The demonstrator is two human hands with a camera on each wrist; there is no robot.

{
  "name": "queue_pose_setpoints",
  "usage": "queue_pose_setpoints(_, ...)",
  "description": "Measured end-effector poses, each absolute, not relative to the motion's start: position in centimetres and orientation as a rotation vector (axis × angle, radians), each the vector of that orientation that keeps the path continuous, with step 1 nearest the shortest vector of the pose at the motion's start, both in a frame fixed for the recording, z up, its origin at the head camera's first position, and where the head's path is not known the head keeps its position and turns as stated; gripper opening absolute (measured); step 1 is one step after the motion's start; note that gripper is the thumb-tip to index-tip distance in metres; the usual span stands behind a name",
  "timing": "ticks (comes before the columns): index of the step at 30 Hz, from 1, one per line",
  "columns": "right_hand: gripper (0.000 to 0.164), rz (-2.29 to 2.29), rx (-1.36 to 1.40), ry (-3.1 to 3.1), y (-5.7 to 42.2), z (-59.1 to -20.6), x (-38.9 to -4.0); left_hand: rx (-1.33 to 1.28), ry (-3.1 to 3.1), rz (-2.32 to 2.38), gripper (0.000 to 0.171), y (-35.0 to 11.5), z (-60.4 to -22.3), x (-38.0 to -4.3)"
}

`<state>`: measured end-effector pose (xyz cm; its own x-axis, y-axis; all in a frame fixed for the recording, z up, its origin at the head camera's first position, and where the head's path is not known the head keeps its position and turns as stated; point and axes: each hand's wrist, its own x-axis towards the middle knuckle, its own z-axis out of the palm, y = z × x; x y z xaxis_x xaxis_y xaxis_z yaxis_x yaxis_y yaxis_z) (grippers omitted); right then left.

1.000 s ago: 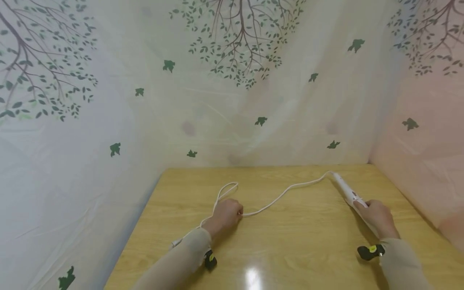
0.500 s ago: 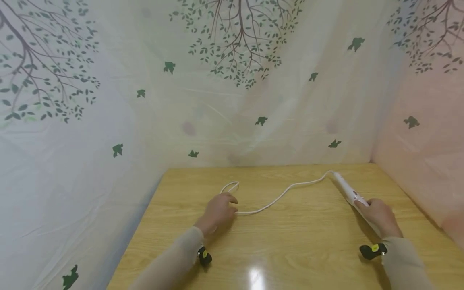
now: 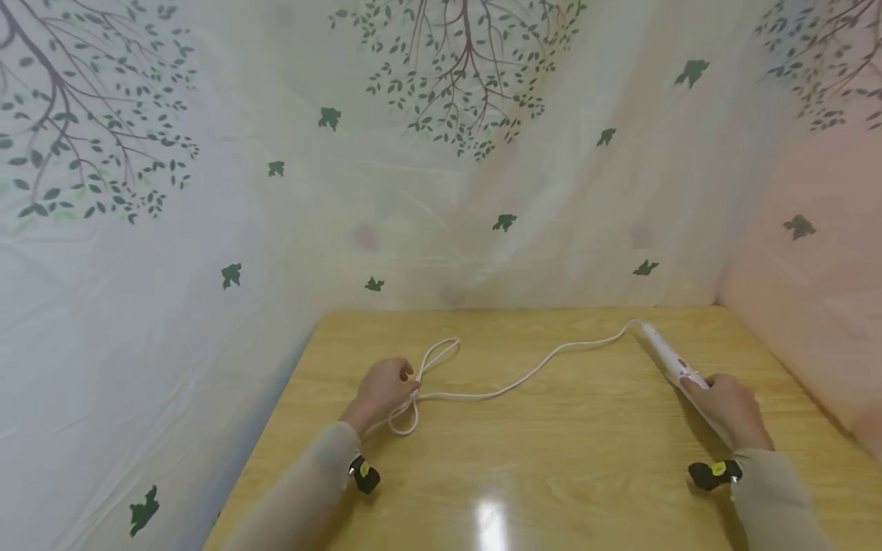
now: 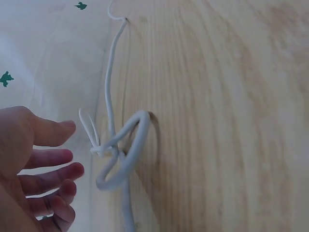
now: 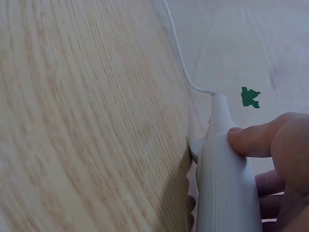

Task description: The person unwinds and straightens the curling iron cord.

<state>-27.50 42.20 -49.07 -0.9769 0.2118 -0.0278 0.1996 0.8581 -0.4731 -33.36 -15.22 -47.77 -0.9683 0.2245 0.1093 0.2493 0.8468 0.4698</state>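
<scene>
My right hand [image 3: 732, 409] holds a white corded hair iron [image 3: 664, 352] at the right of the table, its thumb on the upper side and its fingers beyond the body. In the right wrist view, the thumb [image 5: 246, 140] presses on the ridged white casing, and the cord leaves the tapered far end. The white cord [image 3: 524, 380] runs left across the wood to a gathered, looped bundle [image 4: 123, 159]. Beside that bundle is my left hand [image 3: 382, 390]; in the left wrist view its fingers are loosely bent and apart from the cord.
The wooden table [image 3: 551, 474] meets a pale printed curtain [image 3: 441, 252] at the back and both sides. Black wrist-worn cameras stick out at both cuffs, such as the left wrist camera [image 3: 364, 474]. A light glare lies near the front.
My left hand has let go of the cord and moved left, uncovering the looped bundle. The right hand keeps its hold on the hair iron with little movement.
</scene>
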Motion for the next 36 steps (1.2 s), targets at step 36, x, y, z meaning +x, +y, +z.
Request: queue_pose_setpoints(36, 0.069, 0.81, -0.319, -2.994, 41.7, -49.1, -27.1, -0.747, -3.148, -1.012, 0.037, -19.6, -49.4, -30.9)
